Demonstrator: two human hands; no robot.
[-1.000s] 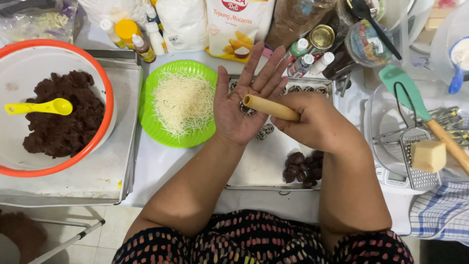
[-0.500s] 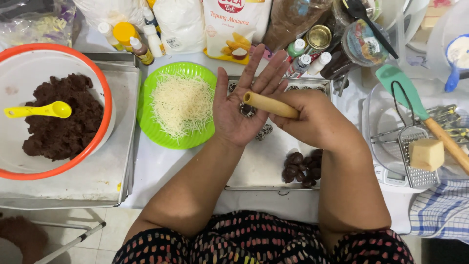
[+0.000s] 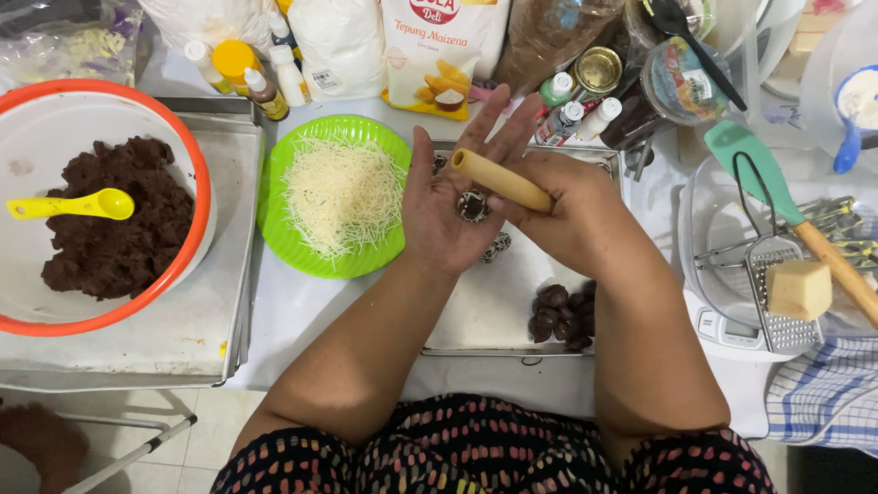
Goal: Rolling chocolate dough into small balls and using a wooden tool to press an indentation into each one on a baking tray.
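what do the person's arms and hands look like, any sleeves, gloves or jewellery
Both forearms are bare up to the elbows, with no sleeves in view. The left hand and right hand wear no gloves, and no rings, bracelets or watch can be seen. Below the arms shows a dark garment with a pattern of small red, orange and white dashes.

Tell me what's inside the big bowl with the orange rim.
The bowl holds a mound of dark brown dough, with a yellow spoon resting on top of it. The bowl's bare white inside shows around it. Whatever lies beneath the dough is covered.
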